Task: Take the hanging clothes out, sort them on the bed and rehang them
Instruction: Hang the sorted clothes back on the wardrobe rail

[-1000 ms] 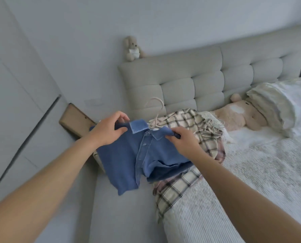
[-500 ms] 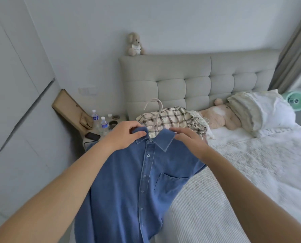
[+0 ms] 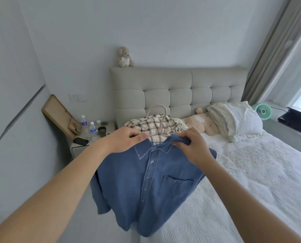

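You held the blue denim shirt up in front of you, over the near left edge of the bed, its front facing you and its hem hanging free. Your left hand pinched the left shoulder beside the collar, fingers curled on the cloth. Your right hand gripped the right shoulder the same way, fingers bunched round a fold of fabric. A pale hanger rose from the neck opening, its hook standing above your hands. Just beyond, a plaid shirt lay heaped at the far left of the bed, near the headboard.
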